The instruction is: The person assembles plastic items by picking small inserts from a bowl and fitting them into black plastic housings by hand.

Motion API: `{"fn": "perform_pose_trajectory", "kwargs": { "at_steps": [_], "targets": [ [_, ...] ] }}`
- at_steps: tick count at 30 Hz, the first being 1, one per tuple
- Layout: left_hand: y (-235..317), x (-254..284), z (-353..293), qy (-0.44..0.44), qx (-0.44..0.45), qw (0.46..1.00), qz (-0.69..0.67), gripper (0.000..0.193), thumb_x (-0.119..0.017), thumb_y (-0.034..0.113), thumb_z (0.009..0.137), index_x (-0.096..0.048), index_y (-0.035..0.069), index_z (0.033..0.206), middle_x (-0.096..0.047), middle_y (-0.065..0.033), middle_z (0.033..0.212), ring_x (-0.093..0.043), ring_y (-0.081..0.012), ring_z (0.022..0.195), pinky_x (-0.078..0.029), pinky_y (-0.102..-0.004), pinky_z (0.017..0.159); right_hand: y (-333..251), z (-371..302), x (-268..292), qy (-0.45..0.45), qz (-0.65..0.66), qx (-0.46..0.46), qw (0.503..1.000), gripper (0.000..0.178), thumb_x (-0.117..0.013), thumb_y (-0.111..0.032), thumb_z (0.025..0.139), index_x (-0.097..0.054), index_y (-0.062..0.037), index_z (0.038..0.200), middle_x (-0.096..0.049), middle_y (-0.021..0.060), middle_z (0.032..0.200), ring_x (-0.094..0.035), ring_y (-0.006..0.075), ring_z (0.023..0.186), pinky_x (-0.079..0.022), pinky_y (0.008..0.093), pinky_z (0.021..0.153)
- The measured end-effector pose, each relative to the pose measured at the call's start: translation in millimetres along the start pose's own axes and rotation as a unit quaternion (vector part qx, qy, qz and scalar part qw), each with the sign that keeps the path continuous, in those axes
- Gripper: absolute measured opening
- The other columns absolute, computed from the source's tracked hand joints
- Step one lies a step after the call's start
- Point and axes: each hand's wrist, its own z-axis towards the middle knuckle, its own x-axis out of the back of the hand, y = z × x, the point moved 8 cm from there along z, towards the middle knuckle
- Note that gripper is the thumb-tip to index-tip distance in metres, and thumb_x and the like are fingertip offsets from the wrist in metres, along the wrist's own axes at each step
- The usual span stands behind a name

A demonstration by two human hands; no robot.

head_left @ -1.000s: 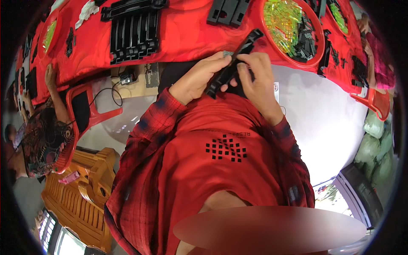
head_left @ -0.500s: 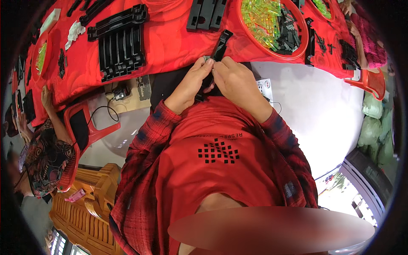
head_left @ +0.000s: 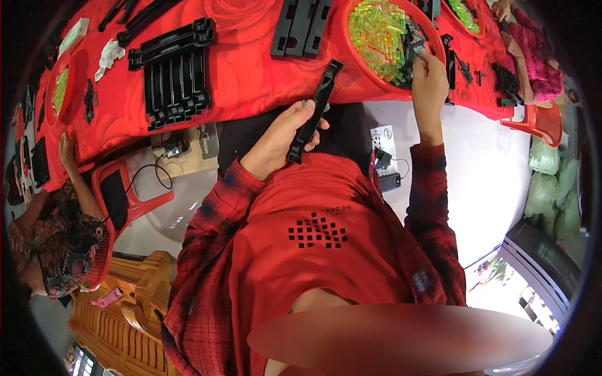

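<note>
My left hand [head_left: 281,135] is closed round a long black plastic bar [head_left: 316,111], holding it tilted above my lap with its upper end leaning right. My right hand [head_left: 430,84] reaches over the near right rim of a round red basin [head_left: 352,70]. Its thumb and fingertips are pinched together among small black pieces [head_left: 411,39]; whatever is between them is too small to make out. Beside those pieces, clear yellow-green plastic pieces [head_left: 376,41] fill the left of the basin.
On the red tablecloth [head_left: 244,75] lie a row of black bars [head_left: 179,84] and flat black panels [head_left: 301,28]. Crumpled white tissue [head_left: 110,57] is at the left. A person on a red chair [head_left: 147,200] sits left; another person's arm [head_left: 519,66] shows at the right.
My right hand has left the black bar and moved right and up to the basin. My left hand still holds the bar, now slightly lower.
</note>
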Motion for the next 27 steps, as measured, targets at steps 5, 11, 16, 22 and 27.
{"fn": "perform_pose_trajectory", "kwargs": {
  "at_steps": [5, 11, 16, 22, 27],
  "targets": [
    [-2.7, 4.7, 0.1, 0.014, 0.014, 1.0, 0.007, 0.032, -0.046, 0.037, 0.106, -0.053, 0.007, 0.116, -0.063, -0.0086, 0.095, -0.059, -0.0116, 0.067, -0.045, -0.0244, 0.054, 12.4, 20.6, -22.1, -0.029, -0.097, 0.001, 0.995, 0.02, -0.066, -0.022, 0.091, -0.066, -0.0038, 0.1, -0.065, 0.0175, 0.093, -0.065, 0.0367, 0.083, -0.052, 0.0462, 0.07],
    [-2.6, 2.6, 0.2, 0.01, 0.02, 1.0, -0.008, 0.033, -0.05, 0.038, 0.104, -0.052, 0.006, 0.113, -0.063, -0.0082, 0.094, -0.058, -0.0111, 0.066, -0.046, -0.0241, 0.054, 13.9, 31.7, -44.4, -0.07, -0.218, -0.03, 0.973, 0.032, -0.062, -0.035, 0.094, -0.066, -0.0038, 0.095, -0.065, 0.0166, 0.094, -0.066, 0.0365, 0.085, -0.053, 0.0466, 0.072],
    [-5.4, 5.4, -0.2, 0.01, 0.028, 0.999, -0.033, 0.028, -0.048, 0.033, 0.106, -0.053, 0.007, 0.112, -0.064, -0.0089, 0.094, -0.059, -0.012, 0.066, -0.046, -0.0241, 0.052, 15.2, 31.4, -47.1, -0.069, -0.261, 0.043, 0.962, 0.026, -0.06, -0.029, 0.095, -0.063, -0.0036, 0.089, -0.065, 0.0168, 0.091, -0.068, 0.0358, 0.074, -0.056, 0.0449, 0.061],
    [-5.4, 4.2, -1.3, -0.004, 0.024, 0.999, -0.03, 0.029, -0.047, 0.034, 0.106, -0.054, 0.007, 0.113, -0.064, -0.0085, 0.095, -0.058, -0.0111, 0.065, -0.045, -0.023, 0.051, 10.0, 27.3, -22.5, 0.023, -0.235, 0.041, 0.971, 0.023, -0.059, -0.025, 0.095, -0.063, -0.0043, 0.088, -0.068, 0.014, 0.086, -0.068, 0.0334, 0.071, -0.056, 0.0433, 0.061],
    [10.9, -11.3, -13.8, -0.01, 0.008, 0.999, 0.048, 0.026, -0.066, 0.019, 0.094, -0.054, 0.006, 0.113, -0.057, -0.0019, 0.085, -0.052, -0.0069, 0.061, -0.038, -0.0209, 0.05, 16.8, 5.2, -28.5, -0.115, 0.243, -0.272, 0.924, 0.022, -0.06, -0.02, 0.097, -0.067, 0.0006, 0.101, -0.07, 0.0065, 0.085, -0.063, 0.0084, 0.068, -0.045, 0.0244, 0.056]
  ]
}}
